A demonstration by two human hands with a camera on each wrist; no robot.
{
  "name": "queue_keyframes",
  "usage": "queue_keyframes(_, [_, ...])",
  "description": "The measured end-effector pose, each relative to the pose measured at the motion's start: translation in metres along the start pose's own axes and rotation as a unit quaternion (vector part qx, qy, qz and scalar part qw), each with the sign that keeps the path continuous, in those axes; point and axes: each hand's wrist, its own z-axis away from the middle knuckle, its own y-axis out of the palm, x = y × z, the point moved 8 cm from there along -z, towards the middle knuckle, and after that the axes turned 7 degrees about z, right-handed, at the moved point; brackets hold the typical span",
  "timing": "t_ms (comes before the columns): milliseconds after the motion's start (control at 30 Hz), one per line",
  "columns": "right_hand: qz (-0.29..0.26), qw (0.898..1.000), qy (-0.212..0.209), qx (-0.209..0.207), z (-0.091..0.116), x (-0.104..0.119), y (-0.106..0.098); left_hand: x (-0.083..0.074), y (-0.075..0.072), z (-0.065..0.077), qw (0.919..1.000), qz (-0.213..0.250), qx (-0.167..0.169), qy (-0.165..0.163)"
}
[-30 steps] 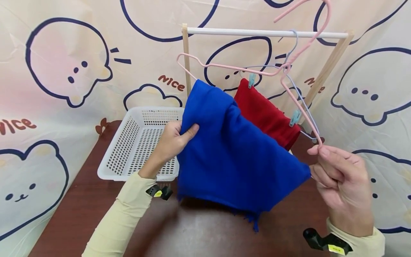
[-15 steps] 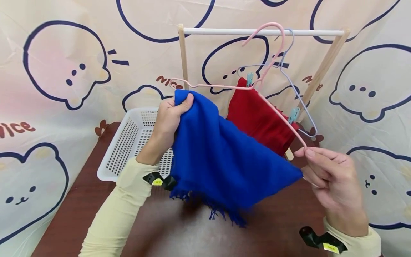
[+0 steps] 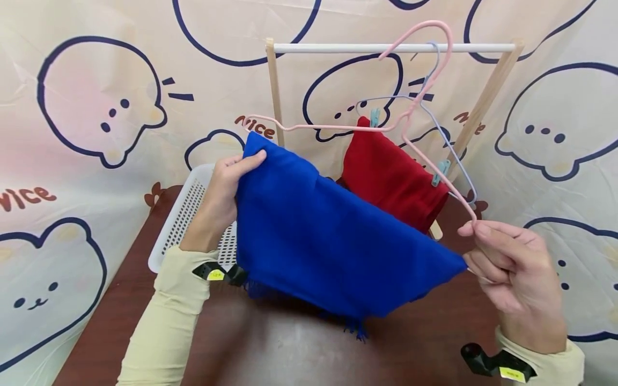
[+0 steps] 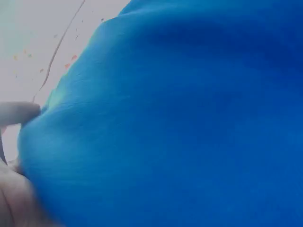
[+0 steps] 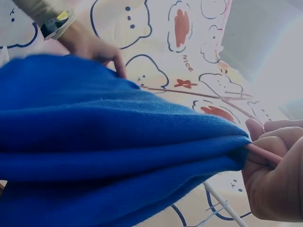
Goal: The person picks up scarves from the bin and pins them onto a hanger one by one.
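Between the two hands, the blue cloth point(image 3: 333, 241) hangs as a broad slanting sheet. Over the last half second the left hand point(image 3: 220, 188) has drawn its upper corner outward, away from the right hand point(image 3: 515, 262), and the deep folds have mostly smoothed out, so the cloth now seems better spread along the pink hanger point(image 3: 412, 109). The left hand grips that corner, thumb in front and the other fingers largely hidden behind. The right hand pinches the hanger's near end; the bar enters a fold of the cloth just beside its curled fingers, and the cloth's pointed lower corner reaches them. Beyond both hands, the red cloth point(image 3: 393, 177) hangs clipped, while the white basket point(image 3: 175, 230) sits behind the left hand on the counter point(image 3: 289, 351).
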Motion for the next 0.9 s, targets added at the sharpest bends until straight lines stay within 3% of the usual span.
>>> queue_keyframes(67, [-0.009, 1.000, 0.007, 0.000, 0.000, -0.001, 0.000, 0.005, -0.004, 0.001, 0.9993, 0.025, 0.024, 0.015])
queue_keyframes(100, [-0.015, 1.000, 0.011, 0.000, 0.000, -0.002, 0.001, 0.008, -0.007, 0.002, 0.9994, 0.014, 0.020, 0.023])
queue_keyframes(167, [-0.024, 1.000, 0.017, -0.007, 0.002, -0.004, 0.001, 0.013, -0.016, 0.007, 0.9972, -0.054, -0.007, 0.051])
queue_keyframes(200, [-0.026, 0.999, 0.019, -0.010, 0.002, -0.005, 0.001, 0.014, -0.021, 0.011, 0.9915, -0.103, -0.036, 0.070])
queue_keyframes(233, [-0.028, 0.999, 0.020, -0.014, 0.003, -0.005, 0.001, 0.014, -0.026, 0.015, 0.9807, -0.158, -0.068, 0.093])
queue_keyframes(300, [-0.032, 0.999, 0.017, -0.016, 0.002, -0.004, 0.002, 0.011, -0.035, 0.026, 0.9472, -0.248, -0.145, 0.142])
queue_keyframes(367, [-0.037, 0.999, 0.009, -0.008, 0.001, -0.002, 0.003, 0.003, -0.038, 0.037, 0.9087, -0.287, -0.206, 0.222])
queue_keyframes(433, [-0.039, 0.999, 0.001, -0.005, -0.001, 0.001, 0.004, -0.009, -0.034, 0.052, 0.8611, -0.298, -0.257, 0.322])
queue_keyframes(500, [-0.033, 0.999, 0.002, -0.010, -0.002, 0.004, 0.005, -0.021, -0.020, 0.070, 0.8107, -0.295, -0.279, 0.422])
queue_keyframes(600, [-0.006, 0.999, 0.016, -0.029, -0.006, 0.003, 0.008, -0.036, 0.024, 0.099, 0.7234, -0.305, -0.262, 0.561])
queue_keyframes(733, [0.031, 0.999, 0.022, -0.022, -0.016, -0.001, 0.019, -0.042, 0.096, 0.125, 0.6359, -0.335, -0.160, 0.677])
queue_keyframes(767, [0.035, 0.999, 0.019, -0.019, -0.018, -0.002, 0.023, -0.041, 0.111, 0.128, 0.6233, -0.347, -0.133, 0.688])
queue_keyframes(800, [0.038, 0.999, 0.013, -0.012, -0.018, -0.002, 0.026, -0.037, 0.125, 0.127, 0.6189, -0.360, -0.103, 0.691])
queue_keyframes(900, [0.045, 0.999, 0.000, -0.001, -0.017, -0.002, 0.034, -0.020, 0.150, 0.116, 0.6246, -0.407, -0.026, 0.666])
